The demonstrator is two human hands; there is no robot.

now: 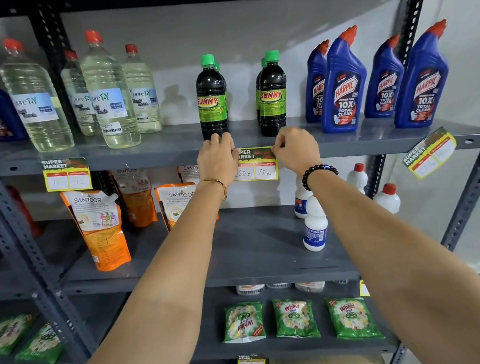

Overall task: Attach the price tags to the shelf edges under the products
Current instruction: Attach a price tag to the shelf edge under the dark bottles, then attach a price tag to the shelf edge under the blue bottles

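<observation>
Grey steel shelf edge (153, 159) under the Sunny bottles (212, 99): price tag (256, 164) sits against it. Left hand (217, 158) and right hand (295, 147) each pinch a top corner. Best to keep it level, press both corners flat, unlike the tilted tag (429, 152).

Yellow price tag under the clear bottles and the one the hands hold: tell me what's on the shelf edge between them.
Head view: nothing; bare grey metal shelf edge.
</observation>
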